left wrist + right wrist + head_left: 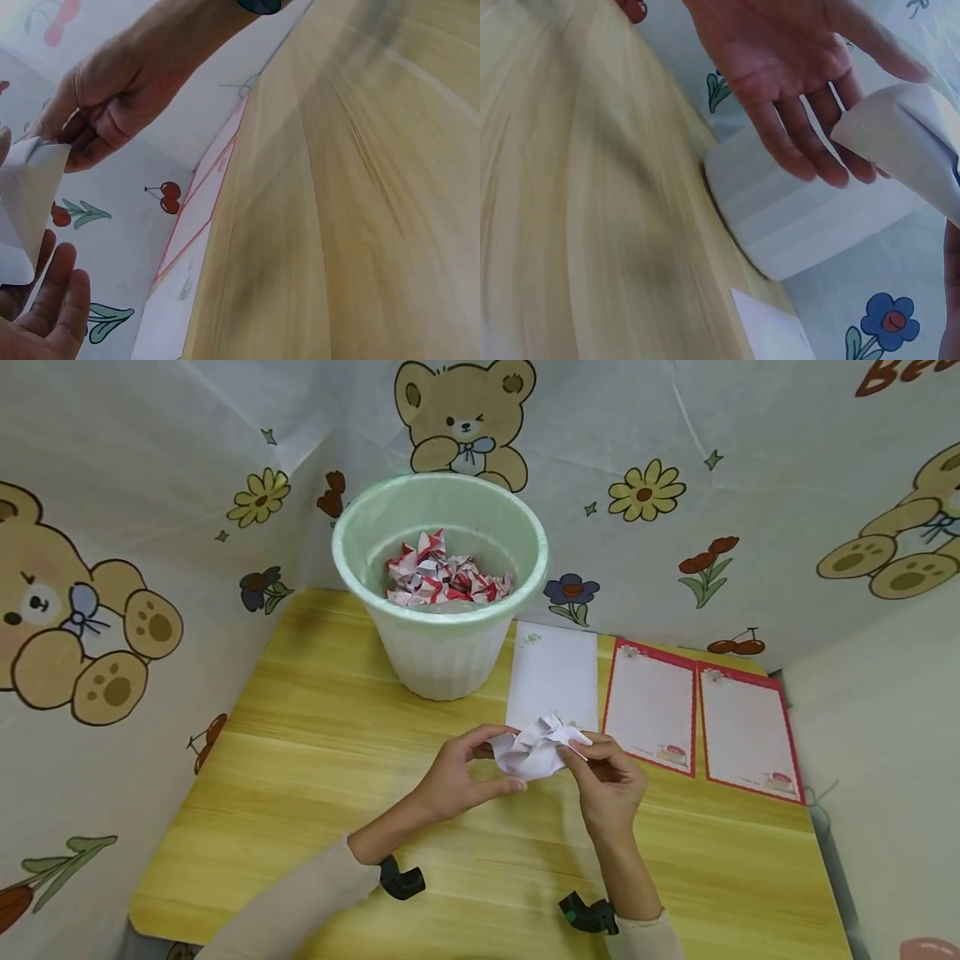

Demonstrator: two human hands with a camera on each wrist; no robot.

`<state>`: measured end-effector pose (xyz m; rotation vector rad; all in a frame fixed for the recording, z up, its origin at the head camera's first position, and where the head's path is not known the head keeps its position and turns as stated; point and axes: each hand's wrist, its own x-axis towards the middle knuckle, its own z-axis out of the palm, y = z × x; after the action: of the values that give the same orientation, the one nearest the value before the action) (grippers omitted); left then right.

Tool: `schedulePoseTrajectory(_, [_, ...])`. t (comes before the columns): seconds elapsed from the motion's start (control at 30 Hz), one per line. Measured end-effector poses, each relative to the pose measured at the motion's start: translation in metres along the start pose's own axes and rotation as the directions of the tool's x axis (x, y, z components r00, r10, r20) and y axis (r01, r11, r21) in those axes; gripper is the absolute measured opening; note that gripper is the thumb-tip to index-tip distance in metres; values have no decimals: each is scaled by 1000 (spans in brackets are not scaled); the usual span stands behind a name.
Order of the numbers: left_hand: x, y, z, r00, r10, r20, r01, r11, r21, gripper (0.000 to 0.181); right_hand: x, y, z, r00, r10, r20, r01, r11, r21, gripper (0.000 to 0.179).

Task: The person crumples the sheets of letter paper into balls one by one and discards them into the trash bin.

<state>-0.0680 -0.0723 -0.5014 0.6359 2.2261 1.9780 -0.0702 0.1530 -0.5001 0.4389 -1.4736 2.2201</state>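
2 hands meet just right of the head view's centre over a wooden table (247,793), with a crumpled white paper (531,756) between them. The right hand (613,789) pinches the paper's right side between thumb and fingers; the left hand (444,781) has its thumb and fingers loosely spread, touching the left side. Upper centre, a pale green and white bin (450,652) holds crumpled red-and-white papers (442,575). Toward the right lie 1 white sheet (553,672), partly behind the crumpled paper, and 2 red-bordered sheets (651,703).
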Motion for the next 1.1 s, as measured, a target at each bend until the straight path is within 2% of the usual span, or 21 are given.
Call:
schedulePoseTrajectory(0.1, [0,-2,5,999,-26,-22,25,998,-58,58,-3,3,4,999,-8,-32,8,1000,0,17])
schedulePoseTrajectory(0.2, [1,-3,9,998,-22,-66,16,996,-92,45,-6,6,9,999,-15,-44,14,1000,-21,12])
schedulePoseTrajectory(0.3, [2,-3,10,993,4,-122,-11,998,-57,28,-6,7,12,1000,-17,-21,16,999,-45,11])
schedulePoseTrajectory(0.4, [3,-1,8,987,43,-157,-44,999,-7,15,-5,6,10,999,4,40,-2,999,-52,12])
schedulePoseTrajectory(0.47, [3,0,6,987,51,-153,-53,999,-5,12,-5,4,8,996,46,78,-42,998,-47,15])
schedulePoseTrajectory(0.57, [5,2,3,992,64,-105,-68,997,-33,9,-5,2,3,986,127,108,-123,991,-44,20])
schedulePoseTrajectory(0.67, [6,4,-2,996,80,-47,-82,995,-57,7,-6,1,2,964,240,117,-237,971,-40,25])
schedulePoseTrajectory(0.83, [8,6,-8,988,151,28,-151,988,-24,3,-8,0,5,889,434,148,-437,899,-11,30])
schedulePoseTrajectory(0.9, [10,7,-10,982,185,48,-186,982,16,4,-7,-1,4,871,461,171,-466,885,-16,31])
schedulePoseTrajectory(0.97, [11,8,-12,976,212,58,-215,975,54,5,-6,-3,4,864,460,205,-462,886,-44,33])
schedulePoseTrajectory(1.1, [13,9,-13,979,199,38,-201,979,37,5,-5,-5,-1,852,438,286,-431,898,-89,37])
